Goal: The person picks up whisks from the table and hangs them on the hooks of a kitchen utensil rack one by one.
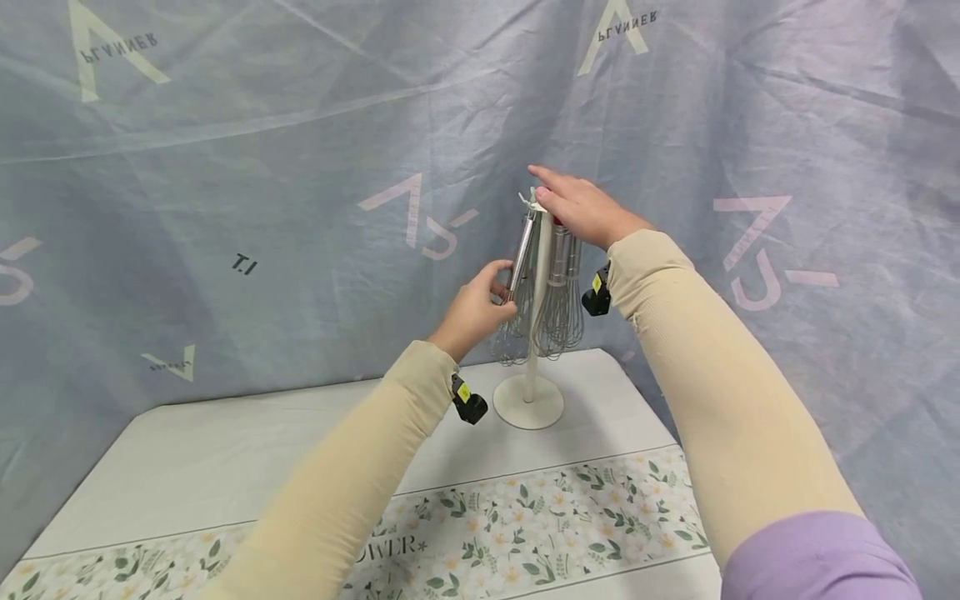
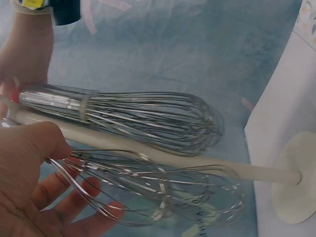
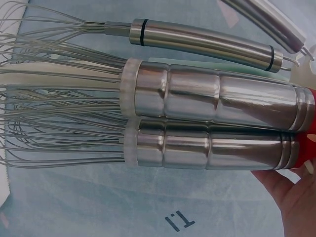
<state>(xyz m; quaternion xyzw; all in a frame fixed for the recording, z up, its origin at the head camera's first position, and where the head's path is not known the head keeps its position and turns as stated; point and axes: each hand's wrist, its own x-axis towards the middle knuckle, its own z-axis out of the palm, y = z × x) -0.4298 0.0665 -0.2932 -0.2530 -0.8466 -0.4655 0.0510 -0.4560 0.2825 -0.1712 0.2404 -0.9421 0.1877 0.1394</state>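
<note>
A white hanging stand [image 1: 527, 417] holds several metal whisks, wires downward. My left hand [image 1: 478, 307] pinches a slim-handled whisk [image 1: 522, 254] on the stand's left side, low on the handle where the wires begin. In the left wrist view the thumb [image 2: 55, 140] lies over that whisk and the fingers spread under its wires [image 2: 123, 185]. My right hand [image 1: 581, 207] rests at the stand's top with straight fingers, close to the red ends of two thick-handled whisks [image 3: 192, 96]. Another slim-handled whisk [image 3: 207, 43] hangs behind these. Part of the right hand is outside its wrist view.
The stand is near the far right corner of a white table [image 1: 570, 379] with a floral band [image 1: 510, 533]. A grey-blue printed curtain [image 1: 300, 208] hangs close behind and to the right. Black wrist cameras [image 1: 468, 406] sit on both wrists.
</note>
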